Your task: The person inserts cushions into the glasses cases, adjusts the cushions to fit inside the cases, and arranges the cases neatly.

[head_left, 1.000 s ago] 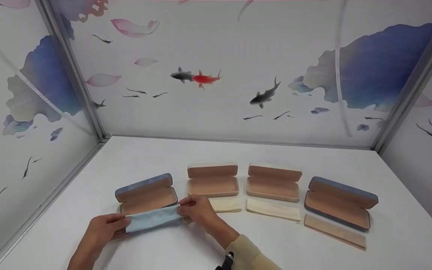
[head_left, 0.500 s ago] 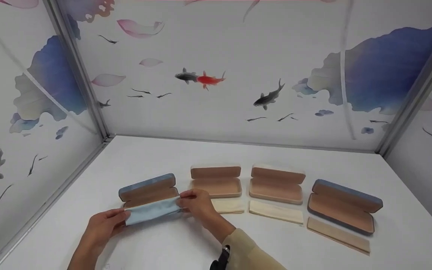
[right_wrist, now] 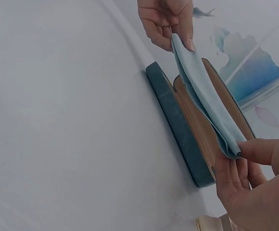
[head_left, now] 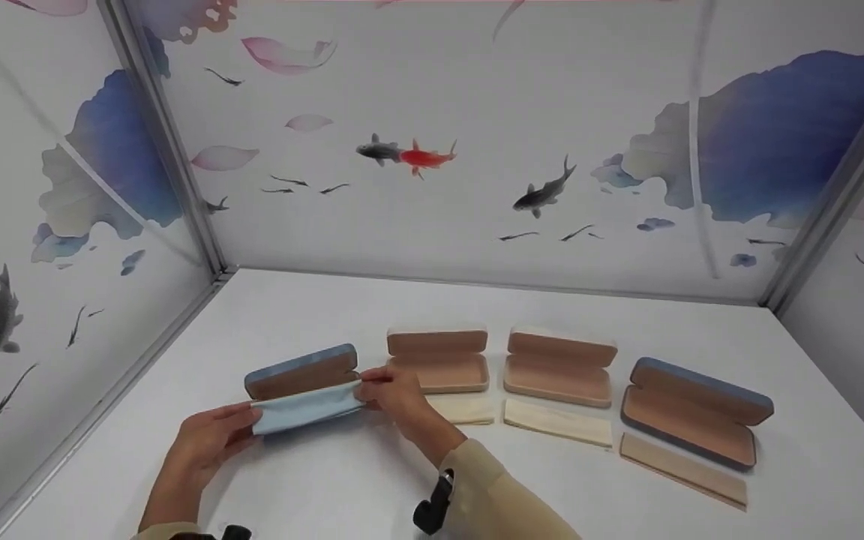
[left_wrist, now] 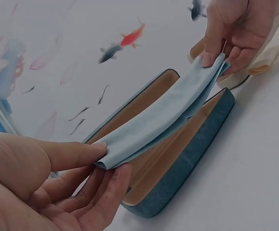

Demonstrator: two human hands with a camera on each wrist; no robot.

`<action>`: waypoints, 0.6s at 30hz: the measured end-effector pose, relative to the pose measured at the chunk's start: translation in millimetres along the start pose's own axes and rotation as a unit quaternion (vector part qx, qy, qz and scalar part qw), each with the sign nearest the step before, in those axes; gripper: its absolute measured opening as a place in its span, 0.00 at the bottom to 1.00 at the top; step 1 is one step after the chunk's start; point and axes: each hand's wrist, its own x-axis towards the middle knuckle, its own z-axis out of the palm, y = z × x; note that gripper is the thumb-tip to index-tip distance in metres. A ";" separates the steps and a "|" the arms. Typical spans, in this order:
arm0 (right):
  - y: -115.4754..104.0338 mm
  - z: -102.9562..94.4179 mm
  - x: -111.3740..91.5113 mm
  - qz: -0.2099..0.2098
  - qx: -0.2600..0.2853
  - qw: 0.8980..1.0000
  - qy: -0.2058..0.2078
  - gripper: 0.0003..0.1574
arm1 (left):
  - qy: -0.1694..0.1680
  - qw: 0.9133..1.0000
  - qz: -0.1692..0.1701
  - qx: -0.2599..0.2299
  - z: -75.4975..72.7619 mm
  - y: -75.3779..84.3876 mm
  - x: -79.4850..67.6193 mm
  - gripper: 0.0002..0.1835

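Observation:
A light blue folded cloth (head_left: 308, 409) is stretched between both hands. My left hand (head_left: 211, 442) pinches its left end between thumb and fingers, and my right hand (head_left: 398, 397) pinches the right end. Right behind and below the cloth is an open blue glasses case (head_left: 301, 370) with a tan lining; in the head view the cloth covers most of its base. From the left wrist view, the cloth (left_wrist: 163, 113) hangs above the open case (left_wrist: 178, 168), lengthwise along it. The right wrist view shows the same cloth (right_wrist: 204, 94) over the case's tan inside.
Two pale open cases (head_left: 438, 371) (head_left: 558, 379) stand at the middle, each with a folded cream cloth (head_left: 556, 424) in front. At the right, another blue open case (head_left: 691, 427) has a tan folded cloth (head_left: 683, 471) before it. Printed walls enclose the white table (head_left: 312, 300).
Both hands have moved the blue cloth away from the person, from in front of the left case to over its base. The head view has shifted slightly.

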 end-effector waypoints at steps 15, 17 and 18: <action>-13.5 3.5 14.5 0.013 -0.019 0.999 0.031 0.13 | -0.008 1.000 0.001 -0.018 -3.4 7.1 8.1 0.39; -13.6 4.2 16.1 0.018 -0.022 0.999 0.031 0.12 | -0.004 1.000 0.000 -0.018 -3.7 5.7 9.2 0.39; -13.4 4.5 16.7 0.019 -0.023 0.999 0.031 0.12 | -0.003 1.000 -0.001 -0.019 -3.7 4.8 9.6 0.39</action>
